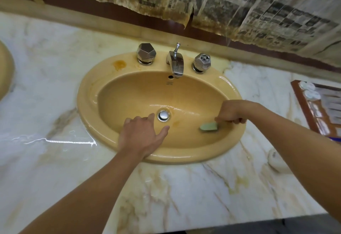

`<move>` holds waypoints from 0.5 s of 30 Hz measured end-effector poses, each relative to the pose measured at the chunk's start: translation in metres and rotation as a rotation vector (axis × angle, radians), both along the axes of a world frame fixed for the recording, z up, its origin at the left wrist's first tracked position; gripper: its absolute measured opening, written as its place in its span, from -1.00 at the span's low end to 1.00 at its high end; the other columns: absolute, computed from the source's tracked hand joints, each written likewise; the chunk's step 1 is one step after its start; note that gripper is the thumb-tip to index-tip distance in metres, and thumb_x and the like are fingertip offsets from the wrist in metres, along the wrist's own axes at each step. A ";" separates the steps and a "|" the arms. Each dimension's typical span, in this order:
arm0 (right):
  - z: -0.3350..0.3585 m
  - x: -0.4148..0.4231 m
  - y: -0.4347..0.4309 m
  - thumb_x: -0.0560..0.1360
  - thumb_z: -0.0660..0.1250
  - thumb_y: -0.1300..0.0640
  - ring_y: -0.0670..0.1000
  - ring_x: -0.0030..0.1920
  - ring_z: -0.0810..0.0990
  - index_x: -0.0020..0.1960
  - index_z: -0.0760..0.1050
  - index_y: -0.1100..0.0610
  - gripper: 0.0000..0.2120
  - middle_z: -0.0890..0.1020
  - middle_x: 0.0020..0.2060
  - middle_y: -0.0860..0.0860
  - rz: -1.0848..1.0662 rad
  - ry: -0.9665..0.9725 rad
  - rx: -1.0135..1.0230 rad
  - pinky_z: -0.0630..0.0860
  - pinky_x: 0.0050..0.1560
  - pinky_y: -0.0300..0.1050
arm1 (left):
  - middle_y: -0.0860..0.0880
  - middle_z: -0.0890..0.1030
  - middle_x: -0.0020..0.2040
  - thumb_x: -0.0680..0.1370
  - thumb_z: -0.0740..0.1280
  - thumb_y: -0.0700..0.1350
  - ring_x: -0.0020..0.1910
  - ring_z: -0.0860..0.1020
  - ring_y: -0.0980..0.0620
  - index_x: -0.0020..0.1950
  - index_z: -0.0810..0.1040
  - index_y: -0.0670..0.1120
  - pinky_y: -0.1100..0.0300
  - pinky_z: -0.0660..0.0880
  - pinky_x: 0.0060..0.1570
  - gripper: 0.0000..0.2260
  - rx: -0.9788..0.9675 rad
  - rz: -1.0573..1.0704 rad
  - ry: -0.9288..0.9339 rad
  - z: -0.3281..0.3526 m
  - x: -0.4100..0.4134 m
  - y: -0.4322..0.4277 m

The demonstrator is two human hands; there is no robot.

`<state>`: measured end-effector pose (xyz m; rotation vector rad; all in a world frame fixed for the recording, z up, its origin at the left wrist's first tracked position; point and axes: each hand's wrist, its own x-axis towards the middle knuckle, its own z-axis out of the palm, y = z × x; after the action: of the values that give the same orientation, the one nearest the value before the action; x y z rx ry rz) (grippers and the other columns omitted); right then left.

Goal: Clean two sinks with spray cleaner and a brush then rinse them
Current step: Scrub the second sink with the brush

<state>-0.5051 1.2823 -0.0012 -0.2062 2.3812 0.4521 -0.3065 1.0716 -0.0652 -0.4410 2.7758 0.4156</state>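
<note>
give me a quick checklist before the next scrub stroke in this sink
1. Brush gripped in right hand: ok.
2. Brush head down in the sink basin: ok.
3. Left hand clear of the brush path: ok, it is open near the drain plug.
4. Basin wet: ok, it glistens.
5. Rust-coloured stain on the rim removed: not ok.
6. Spout running: cannot tell.

A pale marble surface [184, 193] with tan and grey veins fills the view, wet and glossy, with light glinting at its left. Along the back runs a beige ledge [92, 21] under a dark brown wall [103, 7] hung with yellowed, stained newspaper [239, 2]. What may be a wooden tray [302, 104] sits at right.
</note>
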 end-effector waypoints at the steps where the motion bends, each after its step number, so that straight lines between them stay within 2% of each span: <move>1: 0.001 -0.002 0.000 0.59 0.24 -0.06 0.08 -0.36 0.45 -0.22 0.46 0.15 -0.67 0.55 -0.36 0.07 -0.004 -0.001 0.002 0.42 -0.29 -0.15 | -0.07 0.64 0.10 0.61 -0.01 0.38 0.12 0.52 -0.11 0.43 0.41 0.01 0.02 0.37 0.22 -0.40 0.005 0.008 -0.005 0.001 0.000 0.000; 3: 0.003 -0.004 0.002 0.60 0.21 -0.14 0.13 -0.18 0.49 -0.07 0.51 0.09 -0.70 0.55 -0.15 0.09 0.063 0.162 -0.027 0.45 -0.17 -0.09 | -0.07 0.63 0.12 0.61 -0.01 0.38 0.14 0.51 -0.12 0.44 0.40 0.00 0.02 0.36 0.22 -0.39 0.008 0.017 -0.020 0.003 0.000 0.001; 4: 0.006 -0.004 0.001 0.59 0.22 -0.16 0.13 -0.16 0.50 -0.07 0.51 0.08 -0.69 0.54 -0.14 0.09 0.075 0.189 -0.033 0.48 -0.14 -0.07 | -0.08 0.63 0.13 0.60 -0.01 0.39 0.15 0.50 -0.12 0.44 0.39 0.00 0.02 0.35 0.22 -0.39 0.004 0.017 -0.025 0.004 0.000 0.001; 7: 0.012 -0.006 0.000 0.58 0.25 -0.14 0.07 -0.38 0.48 -0.22 0.51 0.14 -0.62 0.53 -0.33 0.08 0.063 0.042 0.008 0.48 -0.26 -0.12 | -0.07 0.63 0.13 0.59 -0.02 0.40 0.15 0.50 -0.11 0.44 0.40 0.00 0.02 0.35 0.22 -0.36 -0.007 0.024 -0.036 0.002 -0.001 0.001; 8: 0.015 -0.005 -0.001 0.57 0.27 -0.15 0.07 -0.36 0.49 -0.18 0.55 0.11 -0.65 0.53 -0.31 0.06 0.103 0.068 0.013 0.46 -0.27 -0.14 | -0.07 0.62 0.14 0.59 -0.01 0.40 0.16 0.49 -0.11 0.44 0.39 0.00 0.02 0.34 0.23 -0.37 -0.001 0.027 -0.045 0.002 -0.001 0.001; 10: 0.017 -0.006 0.001 0.55 0.29 -0.17 0.12 -0.20 0.53 -0.05 0.60 0.01 -0.73 0.53 -0.19 0.04 0.173 0.221 -0.020 0.46 -0.22 -0.12 | -0.07 0.61 0.17 0.60 0.00 0.40 0.17 0.48 -0.11 0.45 0.39 0.00 0.02 0.33 0.24 -0.38 0.005 0.028 -0.048 0.003 -0.001 0.001; 11: 0.017 -0.006 0.001 0.55 0.30 -0.18 0.12 -0.17 0.53 -0.03 0.61 0.00 -0.73 0.54 -0.16 0.04 0.189 0.223 -0.003 0.49 -0.19 -0.10 | -0.06 0.61 0.17 0.60 0.00 0.40 0.17 0.48 -0.11 0.45 0.39 0.00 0.02 0.33 0.24 -0.38 0.003 0.030 -0.043 0.006 -0.001 0.002; 14: 0.022 -0.003 -0.002 0.55 0.30 -0.19 0.09 -0.25 0.51 -0.13 0.58 0.09 -0.66 0.60 -0.17 0.04 0.174 0.050 0.088 0.55 -0.18 -0.10 | -0.06 0.60 0.18 0.60 0.01 0.39 0.18 0.47 -0.12 0.45 0.39 0.01 0.03 0.33 0.22 -0.39 0.012 0.046 -0.041 0.006 0.000 0.002; 15: 0.025 -0.005 -0.002 0.55 0.30 -0.20 0.10 -0.21 0.51 -0.09 0.57 0.06 -0.67 0.59 -0.13 0.04 0.202 0.092 0.086 0.53 -0.16 -0.10 | -0.06 0.61 0.17 0.60 0.01 0.39 0.18 0.47 -0.12 0.45 0.39 0.00 0.03 0.33 0.22 -0.39 0.012 0.045 -0.041 0.005 -0.001 0.002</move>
<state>-0.5097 1.2808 0.0242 -0.3970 2.4352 0.6700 -0.3071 1.0738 -0.0600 -0.5040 2.7263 0.4288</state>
